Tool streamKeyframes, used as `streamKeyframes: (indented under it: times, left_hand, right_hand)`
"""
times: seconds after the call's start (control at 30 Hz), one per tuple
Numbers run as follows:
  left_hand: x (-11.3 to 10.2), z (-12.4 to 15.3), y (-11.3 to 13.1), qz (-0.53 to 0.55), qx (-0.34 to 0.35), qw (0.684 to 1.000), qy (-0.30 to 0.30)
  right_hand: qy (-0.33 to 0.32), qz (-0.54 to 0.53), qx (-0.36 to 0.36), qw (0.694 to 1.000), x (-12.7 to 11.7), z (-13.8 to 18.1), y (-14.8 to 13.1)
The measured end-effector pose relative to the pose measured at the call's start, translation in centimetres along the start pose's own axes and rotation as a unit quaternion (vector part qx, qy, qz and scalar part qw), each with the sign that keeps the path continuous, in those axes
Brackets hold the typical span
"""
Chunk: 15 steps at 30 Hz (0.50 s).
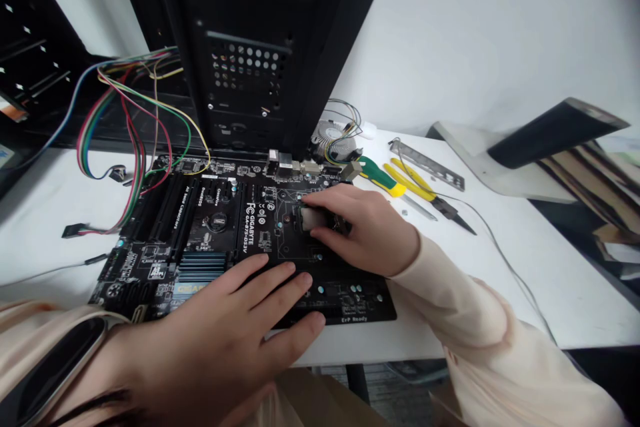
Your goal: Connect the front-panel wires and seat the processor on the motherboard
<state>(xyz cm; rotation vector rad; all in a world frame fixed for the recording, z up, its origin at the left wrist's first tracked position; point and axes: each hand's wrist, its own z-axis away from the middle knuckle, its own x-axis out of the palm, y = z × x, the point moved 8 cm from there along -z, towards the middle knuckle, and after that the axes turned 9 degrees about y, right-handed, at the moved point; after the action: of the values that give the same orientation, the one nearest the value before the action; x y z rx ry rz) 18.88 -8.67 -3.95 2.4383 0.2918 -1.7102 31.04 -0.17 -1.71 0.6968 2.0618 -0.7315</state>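
Bright, soft, even light from above and ahead, spread across the white laminate tabletop beyond the fingers. Pale glare on the small square silver-grey metal piece just under the fingers of the right hand. Soft, faint shadows beneath the left hand, deeper shade under the tall black steel computer case ahead of the fingers. Crisp white lettering on the black motherboard just left of the fingers. Strong wide-angle bowing toward the frame edges, well away from the fingers on both sides, with softer detail and darkened corners there.
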Motion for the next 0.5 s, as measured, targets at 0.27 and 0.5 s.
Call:
streamKeyframes:
  times: [0.27,0.5]
  left_hand:
    - [0.02,0.12,0.05,-0.007,0.001,1.0,-0.003]
    - [0.02,0.27,0.3,0.002,0.006,1.0,0.0]
  right_hand:
    - [-0.019,-0.016,-0.006,1.0,0.06,0.04,0.16]
    - [-0.017,-0.037,0.007,0.999,0.11,0.04,0.58]
